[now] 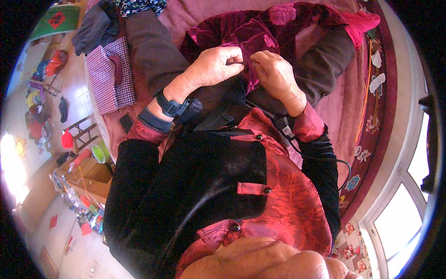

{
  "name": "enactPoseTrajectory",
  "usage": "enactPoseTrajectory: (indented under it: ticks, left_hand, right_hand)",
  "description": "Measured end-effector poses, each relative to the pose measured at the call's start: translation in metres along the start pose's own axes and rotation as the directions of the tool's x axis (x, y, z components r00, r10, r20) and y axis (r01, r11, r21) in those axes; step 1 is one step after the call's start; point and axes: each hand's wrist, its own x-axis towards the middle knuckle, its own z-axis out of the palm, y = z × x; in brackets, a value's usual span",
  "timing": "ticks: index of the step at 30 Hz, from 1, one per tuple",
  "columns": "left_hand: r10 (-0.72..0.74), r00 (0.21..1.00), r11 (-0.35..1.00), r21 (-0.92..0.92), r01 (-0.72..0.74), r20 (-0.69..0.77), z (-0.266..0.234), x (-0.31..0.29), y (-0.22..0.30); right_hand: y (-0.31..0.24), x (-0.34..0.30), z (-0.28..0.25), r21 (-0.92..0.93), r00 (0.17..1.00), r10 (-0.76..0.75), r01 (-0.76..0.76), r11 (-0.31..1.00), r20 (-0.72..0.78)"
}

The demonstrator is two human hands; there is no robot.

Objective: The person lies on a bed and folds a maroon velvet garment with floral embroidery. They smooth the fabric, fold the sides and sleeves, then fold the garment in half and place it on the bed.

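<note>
A dark magenta velvet cloth (218,30) with pink flower patterns, perhaps a garment, lies across my lap and crossed legs. My left hand (214,66) is closed in a pinch at its near edge, thumb against fingers. Close beside it, my right hand (276,76) has its fingers bent and pressed together on the same cloth. A bunched strip of the cloth shows between the two hands. Whether a small thing is also held in the fingertips I cannot tell. A black wrist device (174,106) is strapped round my left wrist.
I sit on a bed with a pink cover (341,114). A folded checked cloth (109,76) and dark folded clothes (96,28) lie to my left. A dark cable (344,167) loops by my right side. Beyond the left edge stand a wooden stool (83,132) and a green basin (100,152).
</note>
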Motion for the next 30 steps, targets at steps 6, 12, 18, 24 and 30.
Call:
enactPoseTrajectory:
  ticks: [6, 12, 18, 24, 30]
  left_hand:
    - [0.051, 0.998, 0.998, 0.039, -0.050, -0.024, 0.006, -0.004, 0.002]
    - [0.030, 0.999, 0.999, -0.031, -0.030, -0.011, 0.012, -0.005, -0.007]
    - [0.023, 0.999, 0.994, -0.109, -0.025, -0.023, 0.018, -0.004, -0.013]
    - [0.087, 0.995, 0.996, -0.034, -0.085, 0.039, 0.019, -0.014, -0.015]
    - [0.020, 1.000, 0.991, -0.133, -0.019, 0.010, 0.000, -0.034, -0.032]
  right_hand:
    - [-0.004, 0.005, 0.008, 0.386, 0.957, 0.230, -0.147, 0.911, -0.177]
    - [-0.020, 0.007, 0.015, 0.951, 0.854, 0.473, -0.295, 0.095, 0.217]
    - [-0.019, 0.005, 0.005, 0.932, 0.858, 0.363, -0.327, -0.158, 0.363]
    - [-0.011, -0.003, 0.011, 0.943, 0.889, 0.349, -0.215, -0.253, 0.296]
    - [0.041, -0.014, -0.036, 0.981, 0.813, 0.577, 0.036, -0.192, 0.083]
